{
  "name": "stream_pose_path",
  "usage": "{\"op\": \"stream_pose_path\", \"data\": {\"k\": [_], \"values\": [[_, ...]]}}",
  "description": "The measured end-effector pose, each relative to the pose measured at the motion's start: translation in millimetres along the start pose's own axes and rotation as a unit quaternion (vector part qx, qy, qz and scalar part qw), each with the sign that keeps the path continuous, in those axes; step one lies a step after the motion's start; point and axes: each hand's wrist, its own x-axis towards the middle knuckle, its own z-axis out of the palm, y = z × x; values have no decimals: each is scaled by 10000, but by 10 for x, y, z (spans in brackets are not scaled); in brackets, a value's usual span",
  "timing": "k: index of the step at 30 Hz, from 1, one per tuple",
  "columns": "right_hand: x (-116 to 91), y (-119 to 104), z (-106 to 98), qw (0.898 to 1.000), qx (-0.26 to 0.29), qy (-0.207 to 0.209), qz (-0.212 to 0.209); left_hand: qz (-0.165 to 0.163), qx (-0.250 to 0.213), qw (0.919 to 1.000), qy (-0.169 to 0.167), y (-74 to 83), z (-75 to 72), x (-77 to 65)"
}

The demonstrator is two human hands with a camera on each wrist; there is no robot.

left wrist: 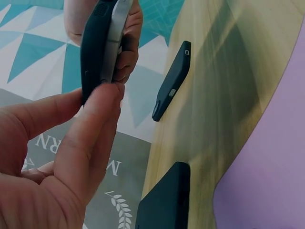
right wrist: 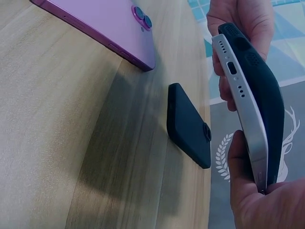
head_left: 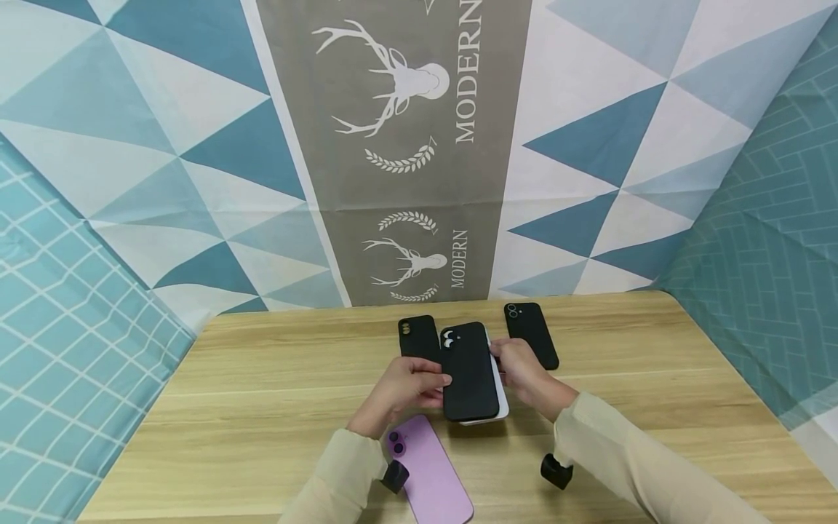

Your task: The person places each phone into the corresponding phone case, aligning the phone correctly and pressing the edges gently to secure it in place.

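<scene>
Your left hand and right hand pinch the black phone case and white phone; uneven grip could slip the phone loose.

so this wood-grain table is carrying a purple phone around 6 o'clock, while one black case is lying near 12 and a second black case is resting near 1
</scene>
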Motion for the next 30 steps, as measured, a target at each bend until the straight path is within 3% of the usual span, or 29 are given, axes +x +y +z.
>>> {"op": "stream_pose_path", "data": {"k": [5, 19, 30], "values": [[-1, -2, -11, 9997, 231, 4, 44, 23, -280, 9996, -38, -2, 36, 4], [-4, -23, 0, 9960, 834, -127, 288, 68, -274, 9996, -19, -15, 61, 0], [-14, -41, 25, 9965, 771, -69, 322, 102, -425, 9990, -104, -18, 44, -12]]}}
